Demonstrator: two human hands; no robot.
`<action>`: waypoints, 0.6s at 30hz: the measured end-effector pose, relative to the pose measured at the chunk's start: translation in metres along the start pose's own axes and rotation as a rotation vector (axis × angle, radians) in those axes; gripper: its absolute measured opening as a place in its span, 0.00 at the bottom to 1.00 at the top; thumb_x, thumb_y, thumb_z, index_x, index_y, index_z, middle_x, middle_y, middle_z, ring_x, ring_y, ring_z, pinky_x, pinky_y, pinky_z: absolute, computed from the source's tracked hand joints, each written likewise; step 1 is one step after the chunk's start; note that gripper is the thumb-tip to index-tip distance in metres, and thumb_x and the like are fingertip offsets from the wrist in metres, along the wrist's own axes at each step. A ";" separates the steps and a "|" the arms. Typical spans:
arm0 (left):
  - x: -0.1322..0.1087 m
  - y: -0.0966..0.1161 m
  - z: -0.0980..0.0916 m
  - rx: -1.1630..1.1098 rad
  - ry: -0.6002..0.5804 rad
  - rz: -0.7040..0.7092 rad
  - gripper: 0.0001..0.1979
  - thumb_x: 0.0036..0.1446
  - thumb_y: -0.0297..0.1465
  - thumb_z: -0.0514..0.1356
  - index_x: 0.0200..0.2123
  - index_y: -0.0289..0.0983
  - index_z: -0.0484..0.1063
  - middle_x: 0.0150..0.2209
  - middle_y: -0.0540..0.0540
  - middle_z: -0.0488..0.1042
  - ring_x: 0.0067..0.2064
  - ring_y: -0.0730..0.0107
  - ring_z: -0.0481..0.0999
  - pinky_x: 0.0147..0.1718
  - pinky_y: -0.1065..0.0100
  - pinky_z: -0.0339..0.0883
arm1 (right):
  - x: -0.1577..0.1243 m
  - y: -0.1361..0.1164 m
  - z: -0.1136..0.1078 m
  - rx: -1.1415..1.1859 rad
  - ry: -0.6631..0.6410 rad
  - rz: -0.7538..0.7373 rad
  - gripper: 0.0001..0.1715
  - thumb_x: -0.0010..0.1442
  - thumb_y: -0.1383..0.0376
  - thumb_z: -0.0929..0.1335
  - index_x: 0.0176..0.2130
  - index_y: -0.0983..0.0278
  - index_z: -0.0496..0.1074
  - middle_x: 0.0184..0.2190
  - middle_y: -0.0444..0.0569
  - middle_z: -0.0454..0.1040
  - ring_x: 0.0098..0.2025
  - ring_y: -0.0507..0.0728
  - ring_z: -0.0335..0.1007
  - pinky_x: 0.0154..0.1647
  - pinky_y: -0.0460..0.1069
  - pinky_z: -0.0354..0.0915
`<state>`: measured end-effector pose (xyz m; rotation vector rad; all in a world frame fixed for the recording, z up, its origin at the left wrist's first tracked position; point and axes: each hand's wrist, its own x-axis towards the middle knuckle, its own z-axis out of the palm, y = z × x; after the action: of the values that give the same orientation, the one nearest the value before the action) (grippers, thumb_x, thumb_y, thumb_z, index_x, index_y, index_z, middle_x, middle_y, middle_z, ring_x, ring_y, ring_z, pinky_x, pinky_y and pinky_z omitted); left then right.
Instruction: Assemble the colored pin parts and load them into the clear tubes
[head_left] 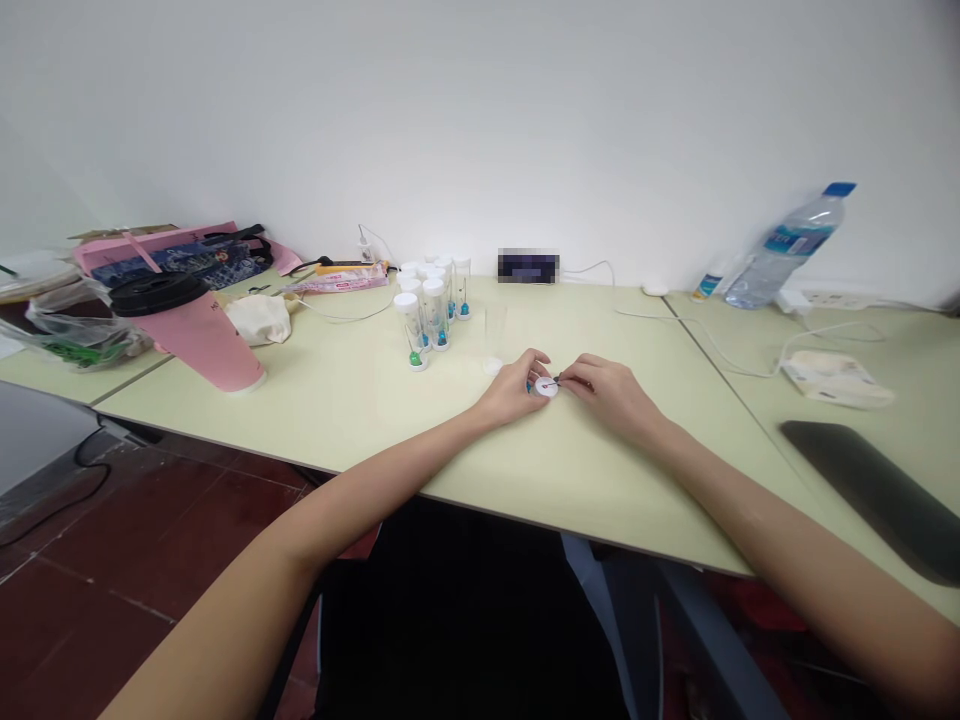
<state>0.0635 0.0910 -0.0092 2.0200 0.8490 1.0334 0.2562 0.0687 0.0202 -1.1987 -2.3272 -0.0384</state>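
Observation:
My left hand (516,388) is closed round a small white round cap (546,387), its flat face turned toward me. A bit of blue shows beside the cap, between my fingers. A thin dark line runs from the cap's middle to the fingertips of my right hand (600,385). Those fingertips pinch a small dark piece, too small to name. Just behind my left hand stands a clear tube (495,330) with a white bottom. Farther left, several clear tubes with white caps (433,290) stand in a group, with blue or green balls on wires inside; a green ball (416,358) is in the nearest.
A pink tumbler (199,335) with a black lid and a white cloth pouch (261,318) are at the left. A phone-like screen (529,267) leans on the wall. At the right are a water bottle (787,250), white cables and a dark pad (870,495).

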 end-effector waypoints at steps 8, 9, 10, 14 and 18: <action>0.000 0.003 0.000 0.007 -0.003 -0.006 0.22 0.46 0.25 0.62 0.46 0.38 0.60 0.38 0.49 0.72 0.37 0.72 0.71 0.38 0.68 0.65 | 0.002 -0.003 0.002 0.050 -0.025 0.022 0.11 0.61 0.69 0.63 0.33 0.63 0.74 0.34 0.48 0.74 0.33 0.55 0.70 0.35 0.49 0.62; 0.000 0.003 0.000 0.010 -0.004 -0.006 0.23 0.46 0.25 0.62 0.46 0.38 0.60 0.38 0.48 0.72 0.37 0.72 0.71 0.38 0.68 0.65 | 0.002 -0.003 0.002 0.057 -0.026 0.021 0.10 0.61 0.69 0.63 0.33 0.63 0.74 0.33 0.48 0.74 0.33 0.55 0.70 0.35 0.49 0.62; 0.000 0.003 0.000 0.012 -0.005 -0.005 0.22 0.46 0.25 0.62 0.46 0.38 0.60 0.38 0.48 0.72 0.37 0.72 0.71 0.38 0.68 0.65 | 0.001 -0.004 0.002 0.063 -0.025 0.020 0.10 0.61 0.69 0.63 0.33 0.64 0.74 0.33 0.49 0.73 0.33 0.55 0.69 0.34 0.49 0.62; 0.000 0.003 0.000 0.006 -0.002 0.003 0.22 0.47 0.26 0.62 0.46 0.37 0.60 0.38 0.48 0.72 0.37 0.72 0.71 0.38 0.68 0.65 | 0.001 -0.007 0.002 0.092 -0.027 0.024 0.10 0.61 0.69 0.63 0.33 0.64 0.74 0.33 0.49 0.72 0.31 0.55 0.68 0.33 0.49 0.62; 0.000 0.002 0.000 -0.002 -0.004 0.002 0.22 0.47 0.26 0.62 0.46 0.38 0.60 0.38 0.48 0.72 0.37 0.72 0.71 0.38 0.69 0.65 | 0.001 -0.008 0.002 0.144 -0.042 0.070 0.09 0.60 0.69 0.63 0.32 0.63 0.73 0.32 0.48 0.72 0.29 0.54 0.68 0.31 0.49 0.62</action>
<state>0.0636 0.0901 -0.0073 2.0215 0.8438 1.0305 0.2492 0.0650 0.0201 -1.2177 -2.2792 0.1771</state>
